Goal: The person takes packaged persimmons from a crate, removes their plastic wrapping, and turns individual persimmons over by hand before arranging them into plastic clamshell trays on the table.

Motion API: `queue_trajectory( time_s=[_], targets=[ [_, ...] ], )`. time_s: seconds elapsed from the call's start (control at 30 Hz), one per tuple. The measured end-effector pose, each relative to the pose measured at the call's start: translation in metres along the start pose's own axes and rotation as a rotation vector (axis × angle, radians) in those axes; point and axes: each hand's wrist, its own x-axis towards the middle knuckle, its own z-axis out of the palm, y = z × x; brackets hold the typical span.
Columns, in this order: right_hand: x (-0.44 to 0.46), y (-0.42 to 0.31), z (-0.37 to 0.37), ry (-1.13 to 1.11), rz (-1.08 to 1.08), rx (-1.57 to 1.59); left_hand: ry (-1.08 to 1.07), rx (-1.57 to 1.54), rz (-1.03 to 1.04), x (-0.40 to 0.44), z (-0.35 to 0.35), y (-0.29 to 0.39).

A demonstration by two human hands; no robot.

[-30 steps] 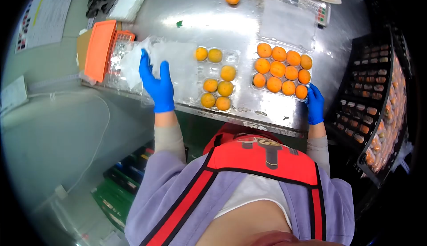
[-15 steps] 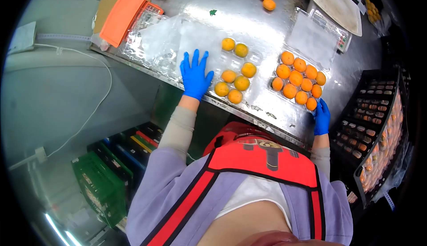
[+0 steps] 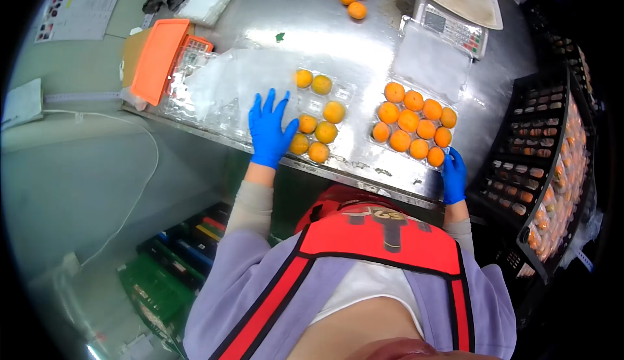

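Observation:
My left hand (image 3: 270,132), in a blue glove, has its fingers spread over the clear lid of the left tray, with nothing held. Beside it, several orange fruits (image 3: 321,85) sit in the left clear tray (image 3: 341,91), where some compartments hold no fruit. The right tray holds rows of orange fruits (image 3: 408,120), and its clear lid (image 3: 431,61) lies folded back behind it. At the near right corner of that tray is my right hand (image 3: 454,175), also gloved, its fingers bent against the edge; its grip is partly hidden.
An orange basket (image 3: 160,61) stands at the left. Loose orange fruits (image 3: 357,10) and a scale (image 3: 450,27) are at the back. A black crate (image 3: 534,158) of packed fruit is at the right, and a green crate (image 3: 153,292) is below left.
My left hand has come down from a raised pose and moved right, toward the left tray's fruit. My right hand stays at the right tray's corner. The camera view has swung and come back.

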Motion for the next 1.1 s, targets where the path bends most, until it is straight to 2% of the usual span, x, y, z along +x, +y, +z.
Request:
queue_trajectory(
  time_s=[0.17, 0.27, 0.37, 0.5, 0.57, 0.67, 0.7, 0.77, 0.8, 0.87, 0.9, 0.97, 1.0, 1.07, 1.1],
  targets=[
    [0.004, -0.003, -0.005, -0.001, -0.021, 0.001, 0.002, -0.027, 0.002, -0.003, -0.017, -0.006],
    [0.009, -0.001, -0.002, 0.053, -0.102, 0.004, -0.165, 0.311, -0.014, -0.005, -0.012, -0.019],
    [0.010, -0.013, -0.005, -0.010, -0.047, 0.026, -0.143, 0.402, 0.002, -0.005, -0.011, -0.038],
    [0.020, -0.002, -0.008, -0.017, -0.110, -0.007, -0.086, 0.525, -0.078, -0.003, -0.008, -0.062],
    [0.026, 0.001, -0.015, -0.009, -0.088, -0.174, -0.057, 0.478, -0.115, -0.004, -0.015, -0.072],
    [0.037, 0.024, -0.017, -0.015, -0.106, -0.016, 0.052, 0.297, 0.018, 0.000, -0.028, -0.063],
    [0.030, 0.004, -0.014, -0.023, -0.014, -0.051, 0.059, 0.181, 0.074, 0.003, -0.045, -0.050],
    [0.030, 0.007, -0.015, -0.046, -0.056, -0.057, 0.193, -0.049, 0.012, 0.000, -0.066, -0.043],
    [0.031, 0.009, -0.016, -0.046, -0.069, -0.055, 0.195, -0.044, 0.011, -0.003, -0.066, -0.051],
    [0.030, 0.008, -0.017, -0.055, -0.079, -0.063, 0.577, -0.302, -0.289, -0.018, -0.061, -0.082],
    [0.030, 0.009, -0.018, -0.057, -0.081, -0.065, 0.579, -0.301, -0.293, -0.020, -0.060, -0.097],
    [0.032, 0.012, -0.018, -0.046, -0.125, -0.101, 0.917, -0.651, -0.579, -0.022, -0.057, -0.129],
    [0.032, 0.011, -0.017, -0.047, -0.128, -0.102, 0.921, -0.652, -0.581, -0.027, -0.052, -0.143],
    [0.029, 0.006, -0.017, -0.037, -0.090, -0.170, 0.832, -0.641, -1.062, -0.030, -0.035, -0.170],
    [0.030, 0.007, -0.017, -0.015, -0.095, -0.170, 0.826, -0.662, -1.052, -0.030, -0.027, -0.185]
  ],
)
